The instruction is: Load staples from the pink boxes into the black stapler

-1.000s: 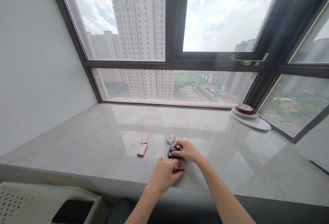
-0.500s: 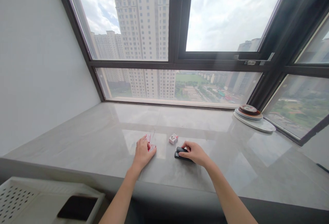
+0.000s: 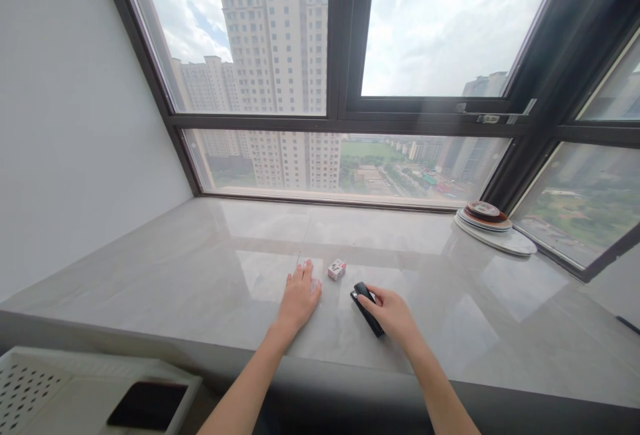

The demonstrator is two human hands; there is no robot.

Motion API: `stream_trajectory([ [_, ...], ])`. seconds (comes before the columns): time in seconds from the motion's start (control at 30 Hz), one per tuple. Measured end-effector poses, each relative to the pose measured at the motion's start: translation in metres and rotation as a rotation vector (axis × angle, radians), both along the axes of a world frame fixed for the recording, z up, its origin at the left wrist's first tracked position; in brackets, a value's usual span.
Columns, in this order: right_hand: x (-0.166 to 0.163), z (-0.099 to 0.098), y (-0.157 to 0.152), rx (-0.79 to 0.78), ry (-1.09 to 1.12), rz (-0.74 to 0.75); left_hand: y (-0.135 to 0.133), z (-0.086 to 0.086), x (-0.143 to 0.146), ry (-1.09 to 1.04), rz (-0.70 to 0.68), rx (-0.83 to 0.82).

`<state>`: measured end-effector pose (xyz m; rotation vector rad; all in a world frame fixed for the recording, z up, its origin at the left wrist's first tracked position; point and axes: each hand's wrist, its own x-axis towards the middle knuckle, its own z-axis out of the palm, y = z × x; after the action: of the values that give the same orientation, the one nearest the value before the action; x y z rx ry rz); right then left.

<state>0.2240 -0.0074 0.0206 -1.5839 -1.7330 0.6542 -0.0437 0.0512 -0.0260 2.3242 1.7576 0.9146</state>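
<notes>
My left hand (image 3: 299, 296) lies palm down on the grey marble-look sill, fingers stretched forward and a little apart. What is under its palm, if anything, is hidden. Just right of those fingertips sits a small white box (image 3: 337, 269) with red and dark print, touched by neither hand. My right hand (image 3: 390, 315) has its thumb and fingers around a black stapler (image 3: 367, 312). The stapler rests at a slant on the sill, its far end pointing up and left towards the box.
A stack of plates (image 3: 493, 228) stands in the far right corner by the window frame. Below the sill at the left is a white plastic basket (image 3: 65, 388) with a dark flat object (image 3: 147, 405) in it. The sill's front edge (image 3: 225, 345) runs under both forearms.
My left hand has moved right and flattened out; the red-and-white thing it was touching no longer shows. With my right hand on it, the stapler has turned to point more away from me.
</notes>
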Motion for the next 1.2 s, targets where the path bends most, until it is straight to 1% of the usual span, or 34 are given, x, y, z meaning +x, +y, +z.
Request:
stream_trajectory([
  [0.1, -0.004, -0.012, -0.005, 0.038, 0.058, -0.160, 0.004, 0.006, 0.031, 0.013, -0.059, 0.022],
  [0.17, -0.007, -0.020, -0.004, 0.020, 0.144, -0.204, 0.005, 0.009, 0.049, 0.029, -0.091, 0.039],
  [0.23, -0.011, -0.026, -0.003, -0.036, 0.276, -0.218, 0.003, 0.010, 0.062, 0.035, -0.106, 0.053],
  [0.3, -0.017, -0.030, -0.002, -0.113, 0.409, -0.222, -0.005, 0.010, 0.069, 0.029, -0.106, 0.060],
  [0.37, -0.024, -0.031, -0.001, -0.167, 0.497, -0.219, -0.018, 0.009, 0.070, 0.021, -0.094, 0.075],
  [0.47, -0.040, -0.029, -0.002, -0.177, 0.513, -0.143, -0.045, 0.007, 0.065, 0.011, -0.076, 0.100],
  [0.53, -0.056, -0.026, -0.002, -0.145, 0.479, -0.058, -0.060, 0.005, 0.056, 0.006, -0.068, 0.098],
  [0.6, -0.076, -0.025, -0.002, -0.066, 0.452, 0.015, -0.071, 0.004, 0.041, 0.002, -0.059, 0.086],
  [0.7, -0.112, -0.025, 0.003, 0.017, 0.447, 0.137, -0.073, 0.002, 0.005, -0.011, -0.047, 0.078],
  [0.8, -0.152, -0.025, 0.013, -0.021, 0.442, 0.223, -0.061, 0.000, -0.041, -0.040, -0.049, 0.079],
  [0.9, -0.187, -0.021, 0.026, -0.086, 0.406, 0.234, -0.041, -0.001, -0.084, -0.077, -0.030, 0.058],
  [0.97, -0.204, -0.016, 0.034, -0.126, 0.389, 0.246, -0.028, 0.000, -0.105, -0.098, -0.013, 0.046],
  [1.07, -0.217, -0.010, 0.044, -0.159, 0.393, 0.262, -0.014, 0.004, -0.122, -0.121, -0.014, 0.049],
  [1.2, -0.223, -0.010, 0.053, -0.181, 0.408, 0.279, -0.008, 0.008, -0.125, -0.132, -0.020, 0.066],
])
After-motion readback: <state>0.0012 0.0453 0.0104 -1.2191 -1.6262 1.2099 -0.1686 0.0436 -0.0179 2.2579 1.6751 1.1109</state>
